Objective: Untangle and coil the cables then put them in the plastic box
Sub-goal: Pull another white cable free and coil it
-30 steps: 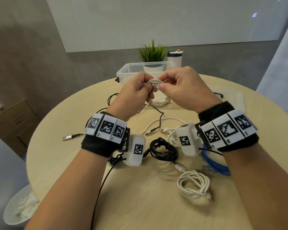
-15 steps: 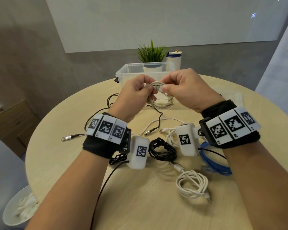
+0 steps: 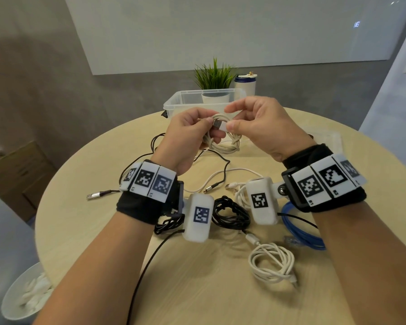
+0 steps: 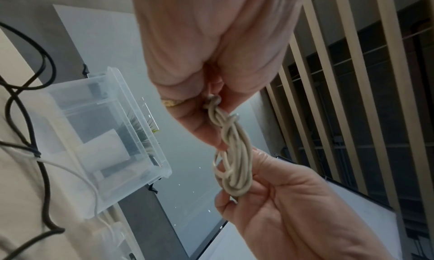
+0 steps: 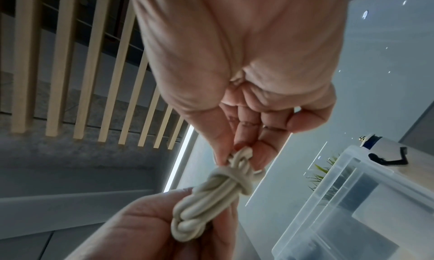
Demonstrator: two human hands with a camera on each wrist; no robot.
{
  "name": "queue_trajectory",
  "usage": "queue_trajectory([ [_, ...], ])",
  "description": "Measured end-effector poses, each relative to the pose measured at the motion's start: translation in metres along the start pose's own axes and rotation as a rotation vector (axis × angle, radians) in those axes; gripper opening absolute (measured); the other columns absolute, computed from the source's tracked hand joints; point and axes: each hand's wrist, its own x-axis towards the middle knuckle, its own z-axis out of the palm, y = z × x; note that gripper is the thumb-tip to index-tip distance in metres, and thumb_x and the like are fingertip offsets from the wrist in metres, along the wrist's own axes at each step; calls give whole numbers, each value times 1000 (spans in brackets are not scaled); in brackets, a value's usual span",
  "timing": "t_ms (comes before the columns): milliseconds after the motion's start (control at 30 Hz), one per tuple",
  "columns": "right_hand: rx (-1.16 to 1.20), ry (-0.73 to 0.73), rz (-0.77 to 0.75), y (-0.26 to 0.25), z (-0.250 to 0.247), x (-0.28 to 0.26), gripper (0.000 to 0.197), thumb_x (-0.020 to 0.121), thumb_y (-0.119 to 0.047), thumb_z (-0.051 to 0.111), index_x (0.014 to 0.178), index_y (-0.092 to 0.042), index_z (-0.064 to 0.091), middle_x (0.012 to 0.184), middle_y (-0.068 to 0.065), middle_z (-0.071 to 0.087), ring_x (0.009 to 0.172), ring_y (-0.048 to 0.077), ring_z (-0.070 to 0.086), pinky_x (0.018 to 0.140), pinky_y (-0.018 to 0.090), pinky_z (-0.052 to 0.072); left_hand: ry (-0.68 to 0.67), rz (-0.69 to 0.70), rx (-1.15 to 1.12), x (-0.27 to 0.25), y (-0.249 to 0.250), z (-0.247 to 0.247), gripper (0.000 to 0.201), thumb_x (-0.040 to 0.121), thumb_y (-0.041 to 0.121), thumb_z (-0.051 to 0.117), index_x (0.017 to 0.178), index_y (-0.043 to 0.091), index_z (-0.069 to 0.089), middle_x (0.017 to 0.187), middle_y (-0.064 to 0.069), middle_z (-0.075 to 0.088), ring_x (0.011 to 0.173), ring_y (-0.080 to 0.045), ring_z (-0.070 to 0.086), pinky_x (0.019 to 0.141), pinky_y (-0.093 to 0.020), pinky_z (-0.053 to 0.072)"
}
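Both hands hold a coiled beige USB cable (image 3: 225, 143) in the air above the round table, just in front of the clear plastic box (image 3: 174, 104). My left hand (image 3: 192, 130) grips one side of the coil (image 4: 234, 163). My right hand (image 3: 249, 124) pinches the cable's USB plug end (image 3: 219, 125) between thumb and a finger, its forefinger raised. In the right wrist view the cable's end is wound round the coil (image 5: 225, 180) near my right fingertips. The box (image 5: 352, 199) looks to hold no cables.
On the table (image 3: 197, 289) lie a coiled white cable (image 3: 271, 262), a black bundle (image 3: 230, 212), a blue cable (image 3: 300, 231), loose black (image 3: 224, 170) and white leads (image 3: 211, 179) with metal plugs. A potted plant (image 3: 213, 78) and a white canister (image 3: 245, 84) stand behind the box.
My right hand has drawn the plug end out of the coil and turned so its thumb and raised forefinger show. The coil hangs a little lower between both hands.
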Motion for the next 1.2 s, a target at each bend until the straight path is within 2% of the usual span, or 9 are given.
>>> queue_trajectory([
  [200, -40, -32, -63, -2, -3, -1, 29, 83, -6, 71, 109, -16, 62, 75, 0, 68, 69, 10, 62, 73, 26, 55, -45, -55, -104, 0, 1, -3, 19, 97, 1, 46, 94, 5, 64, 71, -7, 69, 59, -12, 63, 57, -22, 52],
  [367, -27, -41, 5, 2, -4, -1, 8, 91, -13, 64, 93, -20, 62, 85, 4, 62, 76, 13, 58, 70, 30, 53, -96, -53, -188, -1, 1, -4, 21, 96, -1, 45, 97, 5, 66, 77, -8, 70, 67, -14, 65, 63, -22, 54],
  [467, 33, -58, 69, 3, -4, -1, 5, 94, -15, 59, 90, -17, 58, 95, 14, 67, 80, 18, 68, 69, 36, 56, -130, -56, -249, -2, 4, -5, 24, 98, 3, 42, 109, 3, 63, 80, -11, 69, 70, -16, 64, 67, -23, 55],
  [567, 94, -12, 61, 3, -4, 1, 9, 95, -11, 57, 89, -17, 55, 95, 18, 68, 75, 19, 69, 67, 34, 56, -143, -81, -313, -3, 5, -3, 29, 100, 4, 38, 123, 6, 54, 87, -13, 71, 77, -18, 68, 69, -24, 55],
  [633, 111, 8, 59, 4, -2, 3, 11, 96, -10, 55, 90, -18, 52, 91, 12, 65, 70, 12, 67, 60, 26, 53, -117, -109, -332, -3, 5, -2, 29, 100, 5, 40, 127, 5, 51, 88, -12, 72, 78, -18, 70, 65, -24, 55],
  [767, 156, 1, 73, 2, 3, 3, 14, 98, -7, 50, 98, -21, 46, 86, 2, 62, 68, 10, 68, 53, 20, 49, -123, -187, -268, -3, 5, -1, 24, 101, 15, 41, 112, 4, 60, 88, -7, 71, 74, -15, 70, 60, -24, 56],
  [933, 36, -25, 54, 4, 0, 2, 15, 97, -10, 51, 107, -20, 55, 101, 9, 64, 85, 16, 64, 69, 30, 52, -73, -182, -204, -1, 2, -4, 18, 99, 16, 47, 95, 11, 63, 74, 1, 70, 63, -10, 65, 57, -21, 52],
  [1067, -55, -71, 44, 5, -5, 0, 13, 93, -12, 59, 102, -18, 67, 97, 7, 69, 85, 14, 61, 79, 31, 52, -60, -188, -159, 0, 1, -7, 15, 96, 16, 52, 95, 8, 65, 74, -2, 70, 60, -9, 64, 49, -16, 47],
  [1200, -127, -91, 57, 5, -7, -2, 9, 92, -22, 64, 93, -16, 70, 79, 2, 67, 66, 7, 56, 60, 19, 46, -49, -193, -64, 1, 0, -7, 15, 95, 17, 56, 92, 6, 66, 73, -4, 69, 59, -10, 61, 48, -16, 47],
])
